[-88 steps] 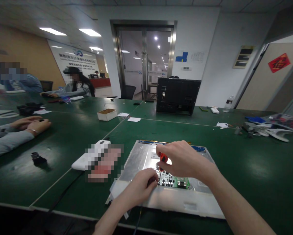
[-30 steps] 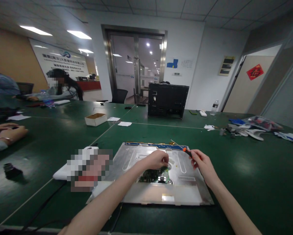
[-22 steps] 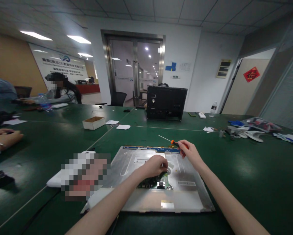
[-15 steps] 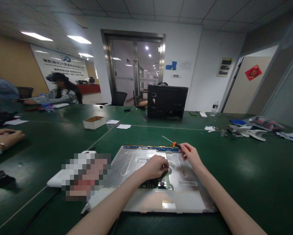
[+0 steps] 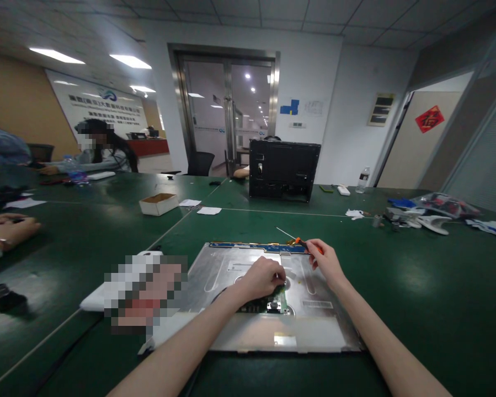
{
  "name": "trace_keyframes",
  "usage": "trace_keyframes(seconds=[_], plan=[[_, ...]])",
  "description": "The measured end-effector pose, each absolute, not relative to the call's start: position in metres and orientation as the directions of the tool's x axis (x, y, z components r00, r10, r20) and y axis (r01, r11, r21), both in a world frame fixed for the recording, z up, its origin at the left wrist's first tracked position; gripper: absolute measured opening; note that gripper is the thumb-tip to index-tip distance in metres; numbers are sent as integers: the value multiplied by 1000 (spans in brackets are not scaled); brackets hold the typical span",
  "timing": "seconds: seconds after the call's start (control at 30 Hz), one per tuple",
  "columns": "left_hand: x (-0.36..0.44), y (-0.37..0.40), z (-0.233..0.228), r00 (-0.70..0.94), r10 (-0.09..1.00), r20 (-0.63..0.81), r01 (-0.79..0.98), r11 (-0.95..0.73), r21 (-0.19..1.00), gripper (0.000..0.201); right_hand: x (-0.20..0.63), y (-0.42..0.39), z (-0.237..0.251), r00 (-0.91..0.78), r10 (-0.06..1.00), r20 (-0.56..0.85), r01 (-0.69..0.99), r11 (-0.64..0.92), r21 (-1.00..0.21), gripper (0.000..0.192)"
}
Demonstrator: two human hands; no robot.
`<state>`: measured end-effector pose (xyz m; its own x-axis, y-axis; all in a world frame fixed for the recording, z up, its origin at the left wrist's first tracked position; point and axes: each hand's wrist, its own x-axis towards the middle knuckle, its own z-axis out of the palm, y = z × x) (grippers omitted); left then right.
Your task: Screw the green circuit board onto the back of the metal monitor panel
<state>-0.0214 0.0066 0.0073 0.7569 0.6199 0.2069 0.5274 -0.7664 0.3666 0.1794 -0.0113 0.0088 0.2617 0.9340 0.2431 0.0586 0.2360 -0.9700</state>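
Note:
A flat metal display panel [image 5: 314, 320] lies back side up on the table before me. Over its green circuit board [image 5: 268, 305], my left hand [image 5: 263, 277] is closed, its fingertips pressed together near the board's upper right corner; whatever they pinch is hidden. My right hand [image 5: 323, 258] grips a screwdriver [image 5: 300, 242] with an orange and black handle above the panel's far right corner. The screwdriver's thin shaft points away to the left, clear of the panel. Along the far edge runs a blue circuit strip [image 5: 248, 247].
Left of the panel is a white object [image 5: 102, 292], partly blurred out. A small box [image 5: 159, 204] and a black monitor housing [image 5: 284, 170] stand farther back. Tools and scraps [image 5: 417, 218] lie at right. Another person's hands [image 5: 14, 229] rest at far left.
The view has shifted very slightly. Both hands keep nearly the same position, the left over the circuit board and the right holding the screwdriver.

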Motion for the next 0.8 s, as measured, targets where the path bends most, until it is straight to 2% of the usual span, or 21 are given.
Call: trace_keyframes(seconds=[0.27, 0.5, 0.8], plan=[[-24, 8, 6, 730, 655, 197, 518, -717, 466, 13, 186, -11, 12, 367, 904, 219, -85, 267, -960, 40], [-24, 9, 3, 703, 686, 190, 523, -679, 516, 11, 191, 5, 25, 479, 856, 192, -202, 321, -925, 49], [-23, 11, 4, 708, 683, 181, 519, -676, 524, 7, 167, 10, 45, 549, 792, 268, -172, 421, -890, 49]])
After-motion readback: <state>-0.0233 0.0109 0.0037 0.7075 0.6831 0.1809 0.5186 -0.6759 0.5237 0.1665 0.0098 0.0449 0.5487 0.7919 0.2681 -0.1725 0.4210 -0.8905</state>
